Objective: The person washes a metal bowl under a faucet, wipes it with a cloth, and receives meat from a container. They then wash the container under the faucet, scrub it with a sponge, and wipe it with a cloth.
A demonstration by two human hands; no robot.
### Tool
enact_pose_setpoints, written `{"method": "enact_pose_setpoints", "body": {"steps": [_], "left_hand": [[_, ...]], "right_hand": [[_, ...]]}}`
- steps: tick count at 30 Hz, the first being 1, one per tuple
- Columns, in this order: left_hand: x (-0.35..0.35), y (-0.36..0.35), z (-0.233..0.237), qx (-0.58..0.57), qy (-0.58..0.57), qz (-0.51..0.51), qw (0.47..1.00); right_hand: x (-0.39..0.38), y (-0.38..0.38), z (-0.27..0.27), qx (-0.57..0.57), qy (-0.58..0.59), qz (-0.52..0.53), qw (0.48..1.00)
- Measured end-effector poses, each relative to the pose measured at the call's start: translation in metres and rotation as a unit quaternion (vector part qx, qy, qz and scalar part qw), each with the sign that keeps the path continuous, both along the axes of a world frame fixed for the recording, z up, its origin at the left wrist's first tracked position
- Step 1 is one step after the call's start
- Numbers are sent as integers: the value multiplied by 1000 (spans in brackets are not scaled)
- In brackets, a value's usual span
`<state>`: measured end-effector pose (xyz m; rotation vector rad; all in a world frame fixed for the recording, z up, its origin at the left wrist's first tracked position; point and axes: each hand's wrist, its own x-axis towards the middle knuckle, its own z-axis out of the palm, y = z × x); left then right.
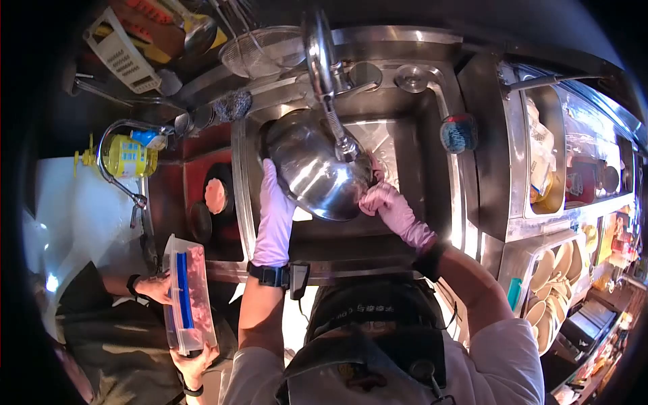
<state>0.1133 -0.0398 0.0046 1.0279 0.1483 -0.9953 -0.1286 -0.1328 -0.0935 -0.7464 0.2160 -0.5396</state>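
Note:
A shiny round metal bowl point(314, 169) is tilted over the sink basin point(337, 246), beneath the faucet's spring-necked spout point(345, 145). My left hand point(275, 219), in a pink glove, grips the bowl's left side with the fingers stretched along it. On the opposite side, my gloved right hand point(395, 210) has its fingers curled at the rim. Whether those curled fingers also hold something small, I cannot make out. The part of the bowl turned away from me is hidden.
At left, another person's hands point(191, 364) hold a clear plastic container point(202, 297) of pink pieces. A wire strainer point(263, 50) and metal scrubber point(231, 106) are behind the sink. A yellow bottle point(128, 155) stands left; a tub of pale bowls point(550, 283) is right.

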Motion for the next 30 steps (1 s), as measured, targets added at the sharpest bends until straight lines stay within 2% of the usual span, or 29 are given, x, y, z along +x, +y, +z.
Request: {"method": "enact_pose_setpoints", "body": {"steps": [3, 4, 7, 8, 9, 10, 11, 12, 14, 16, 17, 19, 20, 23, 24, 25, 26, 28, 30], "left_hand": [[8, 22, -20, 2, -56, -13, 998], [4, 26, -20, 18, -64, -23, 997], [-8, 37, -22, 52, -80, -46, 994], [-13, 38, -22, 58, -84, -53, 993], [-17, 40, -22, 57, -76, -47, 994], [-21, 46, -19, 51, -58, -65, 995], [-25, 51, -17, 44, -39, -81, 995], [-33, 51, 2, 69, -35, -92, 993], [-30, 64, 5, 122, -41, -114, 985], [-29, 66, 15, 153, -87, -99, 979], [-26, 71, 20, 148, -84, -100, 980], [-23, 75, 41, 147, -45, -84, 985], [-14, 84, 35, 132, -52, -85, 986], [-10, 89, 50, 134, -80, -61, 986], [-10, 89, 49, 100, -79, -44, 991], [-10, 88, 47, 65, -77, -27, 995], [-11, 87, 44, 30, -74, -9, 997], [-12, 78, 37, -1, 6, 32, 999], [-17, 64, 22, -16, 45, 80, 996]], "right_hand": [[10, -13, 28, 6, 228, -114, 967], [16, -17, 49, 59, 228, -117, 965], [38, -6, 102, 44, 85, -99, 990], [43, 3, 102, -209, 128, -116, 963], [44, 11, 100, -446, 166, -125, 870], [46, 10, 88, -529, 169, -78, 828], [48, 14, 77, -593, 222, -151, 759], [62, 0, 63, -513, 215, -90, 826], [83, -11, 67, -277, 151, -108, 943], [98, -25, 79, -28, 64, -129, 989], [102, -32, 85, 102, 19, -124, 987], [100, -57, 65, 70, 20, -93, 993], [96, -67, 50, 55, 21, -76, 995], [72, -84, 4, -104, 232, -99, 962], [66, -82, -8, 25, 147, -20, 989], [60, -78, -17, 154, 59, 60, 984], [54, -74, -26, 279, -31, 137, 950], [42, -53, -30, 290, 143, 19, 946], [30, -24, -35, 260, 243, -74, 932]]}}
